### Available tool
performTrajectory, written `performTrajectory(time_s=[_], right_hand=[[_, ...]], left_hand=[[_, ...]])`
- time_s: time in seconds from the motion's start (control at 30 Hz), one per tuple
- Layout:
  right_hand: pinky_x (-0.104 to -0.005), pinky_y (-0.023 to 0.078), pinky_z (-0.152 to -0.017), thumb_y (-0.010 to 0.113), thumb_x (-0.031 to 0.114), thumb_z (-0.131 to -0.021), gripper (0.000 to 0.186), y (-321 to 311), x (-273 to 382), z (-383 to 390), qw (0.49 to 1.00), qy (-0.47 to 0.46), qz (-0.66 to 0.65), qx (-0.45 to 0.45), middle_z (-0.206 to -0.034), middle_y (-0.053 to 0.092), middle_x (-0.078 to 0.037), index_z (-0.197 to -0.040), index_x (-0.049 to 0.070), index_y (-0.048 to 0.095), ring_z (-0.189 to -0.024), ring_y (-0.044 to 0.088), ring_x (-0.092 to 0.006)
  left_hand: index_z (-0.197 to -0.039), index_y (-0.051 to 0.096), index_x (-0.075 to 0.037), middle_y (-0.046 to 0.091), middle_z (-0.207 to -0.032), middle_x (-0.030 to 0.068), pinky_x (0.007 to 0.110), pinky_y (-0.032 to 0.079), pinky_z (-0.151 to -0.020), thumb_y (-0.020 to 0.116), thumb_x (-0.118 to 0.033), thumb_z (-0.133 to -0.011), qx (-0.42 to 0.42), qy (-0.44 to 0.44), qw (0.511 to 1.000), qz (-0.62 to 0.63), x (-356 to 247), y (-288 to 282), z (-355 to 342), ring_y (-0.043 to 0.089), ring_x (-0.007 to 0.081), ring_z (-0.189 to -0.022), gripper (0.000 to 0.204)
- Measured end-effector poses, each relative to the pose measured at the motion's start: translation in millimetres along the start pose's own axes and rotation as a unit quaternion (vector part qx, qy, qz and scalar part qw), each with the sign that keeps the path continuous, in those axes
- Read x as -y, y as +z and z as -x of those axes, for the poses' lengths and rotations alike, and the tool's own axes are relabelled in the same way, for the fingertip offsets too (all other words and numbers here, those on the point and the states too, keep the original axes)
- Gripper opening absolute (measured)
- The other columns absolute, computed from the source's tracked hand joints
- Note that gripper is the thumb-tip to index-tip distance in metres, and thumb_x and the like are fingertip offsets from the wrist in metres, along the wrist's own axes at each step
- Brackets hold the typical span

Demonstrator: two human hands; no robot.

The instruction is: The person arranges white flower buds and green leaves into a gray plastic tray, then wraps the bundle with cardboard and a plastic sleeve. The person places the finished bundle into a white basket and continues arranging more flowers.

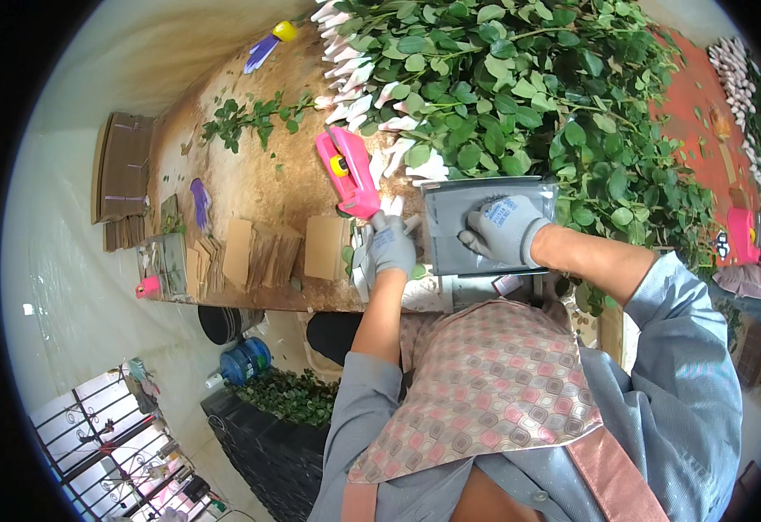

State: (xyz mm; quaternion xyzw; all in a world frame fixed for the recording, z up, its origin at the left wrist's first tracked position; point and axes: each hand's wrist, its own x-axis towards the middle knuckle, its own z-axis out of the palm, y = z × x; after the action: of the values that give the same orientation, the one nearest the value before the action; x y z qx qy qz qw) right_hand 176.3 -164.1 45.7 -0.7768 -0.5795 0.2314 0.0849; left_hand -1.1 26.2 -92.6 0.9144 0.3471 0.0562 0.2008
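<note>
Both my hands wear grey work gloves. My left hand (391, 245) lies at the lower end of a pink tape dispenser (350, 172) with a yellow hub, fingers stretched forward and thumb apart. Whether it touches the dispenser I cannot tell. My right hand (504, 230) rests on a dark grey rectangular tray (450, 252) at the table's near edge. Its fingers are curled, and anything beneath them is hidden. Beyond the hands lies a big heap of leafy green stems (519, 96), with white-wrapped flower heads (345, 74) along its left side.
Cardboard pieces (250, 252) stand along the near edge on my left, by a flat cardboard square (324, 247). Loose leafy sprigs (263, 117) and purple gloves (263, 54) lie on the brown table (232, 187). A cardboard stack (124, 165) is far left. Below stands a blue water bottle (245, 360).
</note>
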Motion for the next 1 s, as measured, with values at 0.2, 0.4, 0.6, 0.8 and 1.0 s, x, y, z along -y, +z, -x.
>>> performTrajectory(time_s=[0.2, 0.4, 0.6, 0.8, 1.0], right_hand=[[-0.051, 0.056, -0.079, 0.052, 0.041, -0.102, 0.041, 9.9, -6.8, 1.5, 0.999, -0.023, -0.005, -0.035, -0.093, 0.073, -0.016, -0.092, 0.007, 0.072, -0.089, 0.071, -0.0397], [-0.0508, 0.056, -0.077, 0.055, 0.041, -0.102, 0.039, 5.0, -3.5, 2.0, 1.0, 0.012, -0.008, -0.005, -0.089, 0.072, -0.017, -0.089, 0.007, 0.07, -0.088, 0.07, -0.0389], [-0.0512, 0.055, -0.076, 0.055, 0.039, -0.102, 0.038, 0.9, 1.9, 1.0, 1.0, -0.012, 0.004, -0.007, -0.089, 0.072, -0.018, -0.09, 0.007, 0.07, -0.088, 0.07, -0.0395], [-0.0516, 0.055, -0.076, 0.054, 0.04, -0.103, 0.038, 3.6, -1.3, 0.0, 1.0, 0.006, 0.013, -0.011, -0.089, 0.072, -0.018, -0.092, 0.007, 0.07, -0.088, 0.07, -0.0398], [-0.0516, 0.055, -0.075, 0.052, 0.041, -0.104, 0.039, 4.5, 0.1, 2.0, 1.0, 0.02, 0.01, -0.011, -0.086, 0.073, -0.017, -0.092, 0.007, 0.069, -0.086, 0.07, -0.0401]], left_hand=[[-0.107, 0.059, -0.005, 0.063, -0.111, 0.0216, 0.053, 0.049, -0.091, 0.069, -0.008, -0.086, 0.05, 0.01, 0.998, -0.032, 11.1, -2.9, 14.0, 0.062, 0.0454, -0.104, 0.024], [-0.13, 0.058, 0.0, 0.073, -0.1, 0.0178, 0.04, 0.055, -0.072, 0.077, -0.011, -0.088, -0.081, -0.169, 0.964, 0.188, 32.2, -38.1, 106.3, 0.073, 0.0285, -0.082, 0.048], [-0.13, 0.066, 0.005, 0.074, -0.094, 0.0168, 0.036, 0.055, -0.069, 0.08, -0.012, -0.086, -0.041, -0.32, 0.921, 0.217, 109.8, -8.4, 139.1, 0.072, 0.0231, -0.079, 0.049], [-0.111, 0.072, 0.003, 0.075, -0.098, 0.0165, 0.041, 0.056, -0.081, 0.078, -0.015, -0.085, -0.02, -0.258, 0.943, 0.21, 85.0, -44.1, 130.6, 0.072, 0.0281, -0.087, 0.032], [-0.123, 0.069, 0.005, 0.077, -0.106, 0.0167, 0.039, 0.057, -0.081, 0.077, -0.011, -0.092, -0.165, -0.38, 0.906, 0.084, 140.9, -154.4, 193.3, 0.075, 0.0286, -0.092, 0.036]])
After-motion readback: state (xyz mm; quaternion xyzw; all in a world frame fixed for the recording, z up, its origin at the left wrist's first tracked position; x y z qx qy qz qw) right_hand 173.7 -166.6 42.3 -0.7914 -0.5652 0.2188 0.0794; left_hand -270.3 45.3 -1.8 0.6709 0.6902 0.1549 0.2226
